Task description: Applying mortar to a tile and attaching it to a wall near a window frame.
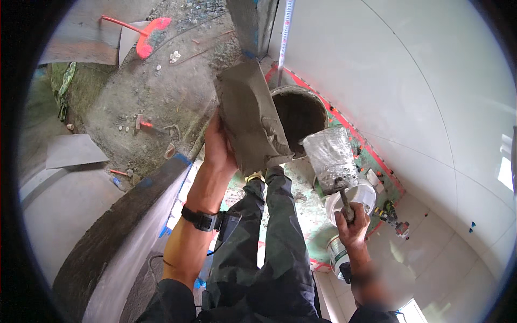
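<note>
"Left hand (219, 148) first, in the head view: what has it got?"

"It holds a slab (245, 118) coated in grey paste, by the left edge and from beneath. Most of the fingers are hidden under it, so how tightly they curl I can't tell."

"Which way does the slab run?"

"Lengthwise up the view, its far end leaning left and its near end set further right. Its coated face is turned up, with paste ridged thickly along the right edge and the near right corner."

"And where is it?"

"Held up near the middle of the view, just left of a bucket (321, 105) of grey mix. It overlaps that rim as seen; whether they touch, I can't tell."

"Right hand (353, 222)?"

"Closed around the handle of a trowel (329, 159). Its broad silvery blade points up the view and slightly left, toward the bucket, roughly carrying on the handle's line. Behind the handle is a white pail (368, 199); contact there is unclear."

"What's around them?"

"A cordless drill (390, 217) right of the pail, a pale wall (420, 81) beyond, and a red hammer (143, 124) on dusty ground (107, 102) at far left. A black strap (200, 218) circles the left forearm."
</note>
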Motion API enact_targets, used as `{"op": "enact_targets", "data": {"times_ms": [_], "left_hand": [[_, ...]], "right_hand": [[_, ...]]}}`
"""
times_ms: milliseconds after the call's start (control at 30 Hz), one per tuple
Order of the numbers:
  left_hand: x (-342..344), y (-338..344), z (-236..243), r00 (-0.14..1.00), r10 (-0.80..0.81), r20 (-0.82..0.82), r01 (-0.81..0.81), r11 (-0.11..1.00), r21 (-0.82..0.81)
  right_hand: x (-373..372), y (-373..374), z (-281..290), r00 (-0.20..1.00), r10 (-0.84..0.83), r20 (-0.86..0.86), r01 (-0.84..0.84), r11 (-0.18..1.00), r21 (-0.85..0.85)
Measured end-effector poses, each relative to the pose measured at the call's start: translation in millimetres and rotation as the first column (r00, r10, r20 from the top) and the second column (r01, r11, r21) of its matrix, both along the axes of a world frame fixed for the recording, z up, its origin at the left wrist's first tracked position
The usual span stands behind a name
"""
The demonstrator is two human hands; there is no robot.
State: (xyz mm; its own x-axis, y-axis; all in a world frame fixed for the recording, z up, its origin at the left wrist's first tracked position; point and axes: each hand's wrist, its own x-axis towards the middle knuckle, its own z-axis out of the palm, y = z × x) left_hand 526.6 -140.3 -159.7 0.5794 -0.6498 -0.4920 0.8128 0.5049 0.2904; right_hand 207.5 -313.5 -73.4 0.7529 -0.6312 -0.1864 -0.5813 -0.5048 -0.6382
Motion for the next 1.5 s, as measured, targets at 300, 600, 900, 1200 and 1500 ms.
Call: {"op": "enact_targets", "data": {"times_ms": [300, 600, 900, 1200, 1500], "left_hand": [[-31, -11, 33, 0.980, -0.181, -0.086, 0.198, 0.947, 0.252], [-59, 5, 37, 0.904, -0.389, -0.176, 0.423, 0.872, 0.247], [-63, 27, 18, 0.917, -0.391, -0.081, 0.394, 0.855, 0.338], [-63, 81, -40, 0.930, -0.303, -0.210, 0.367, 0.818, 0.444], [-57, 83, -30, 0.936, -0.251, -0.245, 0.325, 0.883, 0.339]], "right_hand": [[10, -19, 4, 0.947, 0.317, 0.045, -0.315, 0.948, -0.038], [5, -24, -23, 0.972, 0.208, -0.107, -0.216, 0.974, -0.074], [7, -59, -32, 0.971, 0.098, -0.220, -0.122, 0.988, -0.099], [26, -47, -194, 0.933, 0.147, -0.329, -0.051, 0.957, 0.285], [-108, -23, -191, 0.775, 0.227, -0.590, -0.117, 0.969, 0.219]]}}
